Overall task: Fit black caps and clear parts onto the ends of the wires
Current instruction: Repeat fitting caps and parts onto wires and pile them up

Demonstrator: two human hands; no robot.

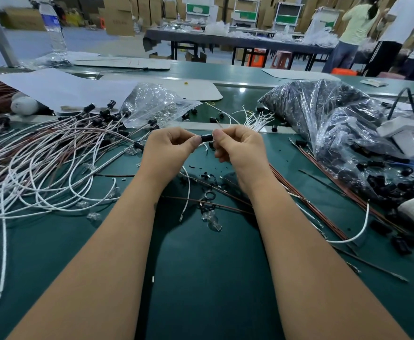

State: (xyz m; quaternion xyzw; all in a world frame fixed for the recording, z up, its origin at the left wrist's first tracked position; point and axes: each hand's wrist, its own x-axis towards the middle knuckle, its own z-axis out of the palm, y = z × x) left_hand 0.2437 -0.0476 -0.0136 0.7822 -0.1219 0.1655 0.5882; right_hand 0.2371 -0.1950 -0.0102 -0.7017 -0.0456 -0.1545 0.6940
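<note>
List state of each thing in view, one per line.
left hand: pinching black cap
right hand: pinching black cap
black cap: held off the table between both hands
bag of clear parts: open, lying on table
bag of black caps: open, caps spilled out
finished wires: capped, piled at left
water bottle: upright

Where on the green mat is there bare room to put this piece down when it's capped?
Barest is the green mat between the forearms, nearer than the clear parts. Crowded: finished wires on the left, brown wires and the bag of black caps on the right, scraps under the hands holding the black cap.
</note>
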